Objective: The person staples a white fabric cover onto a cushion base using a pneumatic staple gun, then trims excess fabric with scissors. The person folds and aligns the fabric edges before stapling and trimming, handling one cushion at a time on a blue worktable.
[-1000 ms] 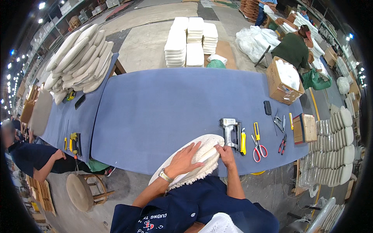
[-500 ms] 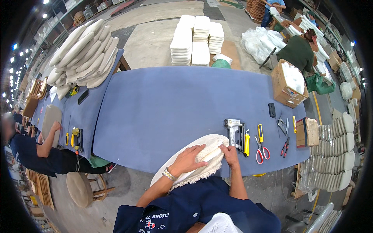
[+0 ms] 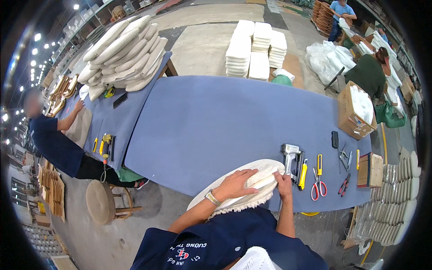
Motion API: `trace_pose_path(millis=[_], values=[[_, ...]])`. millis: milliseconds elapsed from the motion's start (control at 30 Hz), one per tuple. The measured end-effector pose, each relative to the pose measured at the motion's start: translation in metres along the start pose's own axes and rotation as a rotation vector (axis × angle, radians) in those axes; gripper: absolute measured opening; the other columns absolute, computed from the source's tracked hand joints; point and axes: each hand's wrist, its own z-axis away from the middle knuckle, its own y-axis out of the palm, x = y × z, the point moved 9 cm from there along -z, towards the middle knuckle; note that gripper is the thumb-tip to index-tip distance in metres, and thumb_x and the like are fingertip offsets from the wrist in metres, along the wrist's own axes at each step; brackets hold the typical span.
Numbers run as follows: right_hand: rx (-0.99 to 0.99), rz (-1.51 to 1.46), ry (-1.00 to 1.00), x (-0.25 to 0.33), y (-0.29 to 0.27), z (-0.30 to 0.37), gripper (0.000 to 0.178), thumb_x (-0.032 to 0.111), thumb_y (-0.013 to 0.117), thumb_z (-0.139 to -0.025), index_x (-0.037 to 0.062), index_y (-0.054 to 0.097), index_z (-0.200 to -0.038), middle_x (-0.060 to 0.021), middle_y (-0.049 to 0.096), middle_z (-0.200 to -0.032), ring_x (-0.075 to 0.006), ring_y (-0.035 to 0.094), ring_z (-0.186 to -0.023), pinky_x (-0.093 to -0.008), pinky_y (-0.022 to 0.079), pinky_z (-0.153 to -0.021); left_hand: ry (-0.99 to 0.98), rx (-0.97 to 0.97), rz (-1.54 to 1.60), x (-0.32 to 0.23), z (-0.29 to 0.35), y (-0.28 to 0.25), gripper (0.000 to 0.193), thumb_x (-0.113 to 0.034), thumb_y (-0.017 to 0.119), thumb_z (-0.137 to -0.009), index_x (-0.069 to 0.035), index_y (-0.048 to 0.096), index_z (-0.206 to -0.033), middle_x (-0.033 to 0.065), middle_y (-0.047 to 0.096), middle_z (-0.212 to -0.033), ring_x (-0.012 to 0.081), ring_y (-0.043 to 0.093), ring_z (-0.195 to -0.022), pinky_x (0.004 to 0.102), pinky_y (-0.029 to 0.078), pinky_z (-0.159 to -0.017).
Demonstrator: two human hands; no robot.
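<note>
A cream fabric-covered seat cushion (image 3: pixel 211 194) with a frayed fabric edge rests partly over the near table edge, against my body. My left hand (image 3: pixel 236 185) lies on top of it, fingers stretched out and apart. At the cushion's right end, my right hand (image 3: pixel 284 185) pinches the rim, thumb on the fabric edge and the other fingers mostly hidden. Just beyond that hand is a silver staple gun (image 3: pixel 291 159). A yellow utility knife (image 3: pixel 303 174) lies beside the staple gun.
Right of the knife are red-handled scissors (image 3: pixel 318 188), a yellow-handled screwdriver (image 3: pixel 319 164), pliers (image 3: pixel 344 185) and a wooden box (image 3: pixel 370 170). A carton (image 3: pixel 355 110) stands at the far right corner. Piled cushions (image 3: pixel 123 54) and a co-worker (image 3: pixel 56 132) are at the left table (image 3: pixel 128 110).
The whole view has swung left, so the scene sits farther right. My hands keep nearly the same hold on the cushion. The co-worker at left now reaches farther across a cushion.
</note>
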Motion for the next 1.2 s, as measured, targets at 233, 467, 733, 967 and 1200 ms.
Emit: trace_pose_path(millis=[233, 467, 733, 967, 1200], values=[[-0.038, 0.146, -0.099, 0.004, -0.003, 0.000, 0.057, 0.039, 0.069, -0.096, -0.0075, 0.060, -0.065, -0.0009, 0.049, -0.056, -0.0096, 0.044, -0.058, -0.0352, 0.036, -0.052, -0.030, 0.005, -0.003, -0.006, 0.001, -0.003, 0.084, -0.055, 0.072, -0.089, -0.009, 0.046, -0.153, 0.0206, 0.053, -0.151, 0.0399, 0.049, -0.139, 0.0475, 0.041, -0.116], [-0.032, 0.120, -0.071, 0.015, 0.000, 0.006, 0.054, 0.038, 0.069, -0.095, -0.0093, 0.064, -0.070, -0.0013, 0.052, -0.058, -0.0096, 0.047, -0.060, -0.0351, 0.038, -0.054, -0.012, -0.011, -0.036, -0.004, 0.000, 0.001, 0.085, -0.057, 0.072, -0.088, -0.009, 0.046, -0.153, 0.0206, 0.052, -0.151, 0.0404, 0.052, -0.135, 0.0463, 0.043, -0.114], [-0.015, 0.086, -0.073, 0.014, 0.003, 0.005, 0.054, 0.040, 0.070, -0.095, -0.0111, 0.068, -0.077, -0.0038, 0.058, -0.062, -0.0091, 0.051, -0.063, -0.0345, 0.042, -0.057, -0.021, -0.017, 0.001, -0.008, 0.002, -0.004, 0.083, -0.055, 0.073, -0.088, -0.009, 0.048, -0.152, 0.0214, 0.053, -0.150, 0.0401, 0.050, -0.138, 0.0469, 0.040, -0.116], [-0.091, 0.702, -0.262, 0.103, -0.004, 0.030, 0.050, 0.040, 0.072, -0.092, -0.0046, 0.065, -0.071, -0.0163, 0.061, -0.065, -0.0319, 0.062, -0.060, -0.0454, 0.045, -0.059, -0.015, -0.029, -0.003, -0.003, 0.000, -0.001, 0.085, -0.056, 0.074, -0.087, -0.008, 0.048, -0.152, 0.0211, 0.053, -0.150, 0.0402, 0.051, -0.137, 0.0467, 0.041, -0.115], [0.318, 0.170, -0.818, 0.275, 0.082, 0.080, 0.014, 0.017, 0.072, -0.090, 0.0045, 0.075, -0.095, -0.0120, 0.072, -0.090, -0.0304, 0.069, -0.084, -0.0395, 0.055, -0.075, 0.103, 0.192, -0.020, -0.019, -0.037, 0.020, 0.096, -0.047, 0.079, -0.085, -0.008, 0.032, -0.160, 0.0239, 0.044, -0.156, 0.0425, 0.048, -0.140, 0.0484, 0.042, -0.115]])
